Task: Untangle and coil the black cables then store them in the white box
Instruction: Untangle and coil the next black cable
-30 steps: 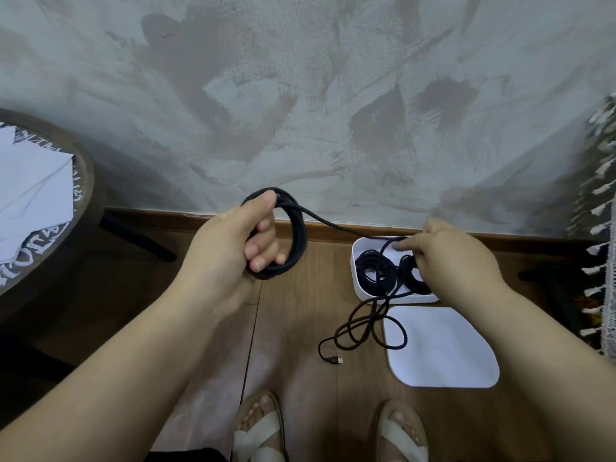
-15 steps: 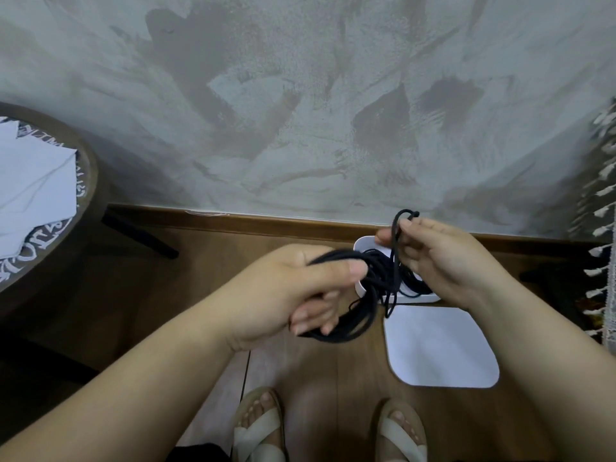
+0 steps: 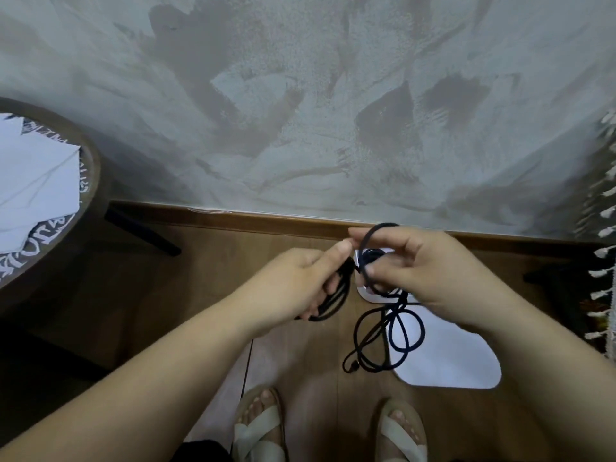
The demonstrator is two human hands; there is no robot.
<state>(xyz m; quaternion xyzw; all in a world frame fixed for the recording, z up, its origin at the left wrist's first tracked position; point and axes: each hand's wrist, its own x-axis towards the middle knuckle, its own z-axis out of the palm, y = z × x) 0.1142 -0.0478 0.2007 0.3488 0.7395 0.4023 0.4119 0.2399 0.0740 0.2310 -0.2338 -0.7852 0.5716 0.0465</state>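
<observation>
Wooden floorboards (image 3: 213,268) were seen running up to a skirting board under a mottled grey plaster wall, and both hands were held out over them, close together. The coiled black cable (image 3: 336,296) was gripped in the left hand (image 3: 293,281), whose fingers were curled round the bundle while the thumb was stretched toward the right hand (image 3: 433,271). The bundle's long axis was slanted from that thumb's tip down toward the heel of the palm. A free strand (image 3: 371,235) was pinched by the right hand and arched in a small loop above its fingers. From beneath it the uncoiled remainder (image 3: 400,331) was left hanging in several slack loops, ended by a small connector (image 3: 352,365). The slack was thus placed to the right of the left hand's coil and below the right hand, so the next turn was judged to need the strand carried leftward across the narrow gap. The white box (image 3: 368,295) was largely hidden beneath the right hand, just beyond the left thumb, with dark cable glimpsed inside it; the right hand was judged the nearer for storing. A white lid (image 3: 460,361) was laid on the floor below the right wrist. Snagging among the hanging loops was thought possible.
</observation>
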